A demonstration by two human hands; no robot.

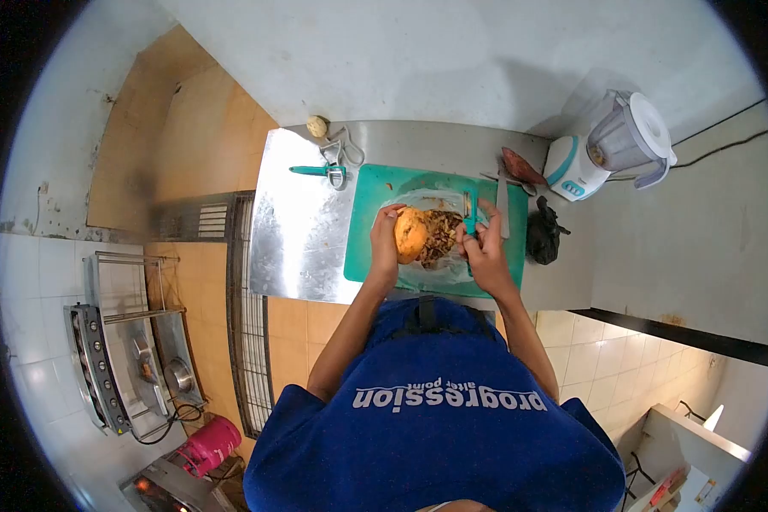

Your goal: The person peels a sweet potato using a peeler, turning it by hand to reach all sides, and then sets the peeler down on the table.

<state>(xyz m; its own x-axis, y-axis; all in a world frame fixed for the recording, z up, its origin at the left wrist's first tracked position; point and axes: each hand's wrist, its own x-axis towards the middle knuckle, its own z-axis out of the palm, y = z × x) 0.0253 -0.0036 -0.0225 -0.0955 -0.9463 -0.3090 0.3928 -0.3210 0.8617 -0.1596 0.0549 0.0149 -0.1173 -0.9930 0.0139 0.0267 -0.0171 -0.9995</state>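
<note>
My left hand (386,247) is wrapped round the side of a large, mostly peeled sweet potato (410,235) with orange flesh. A green-handled peeler (470,218) is gripped in my right hand (488,249), its blade end pointing away from me. The peeler is to the right of the sweet potato and apart from it. Between and below the hands, brown and yellowish peelings (442,239) lie in a heap on a clear plastic bag (431,277). The bag is spread over a green cutting board (365,192).
A second peeler (309,171), a whitish cord (350,147) and a small pale round thing (317,126) lie at the left. A knife (503,205) rests along the board's right side. Beyond are a reddish tuber (522,165), a black plastic bag (544,232) and a blender (584,162).
</note>
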